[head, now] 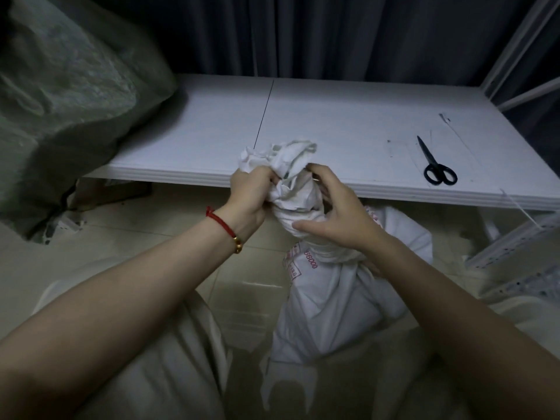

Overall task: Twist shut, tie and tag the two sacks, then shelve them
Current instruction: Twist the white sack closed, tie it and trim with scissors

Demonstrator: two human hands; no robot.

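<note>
head view: left fingers (263, 174) clench sack neck (291, 205), right fingers (325, 174) wrap.

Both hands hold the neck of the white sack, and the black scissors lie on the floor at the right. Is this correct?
No. In the head view the black scissors lie on the white table, not the floor. The rest is right.

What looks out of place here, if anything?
Nothing spilled or torn. Left hand and right hand grip the white sack at its twisted neck; scissors lie flat on the table. A thin white strip overhangs its front edge.
</note>
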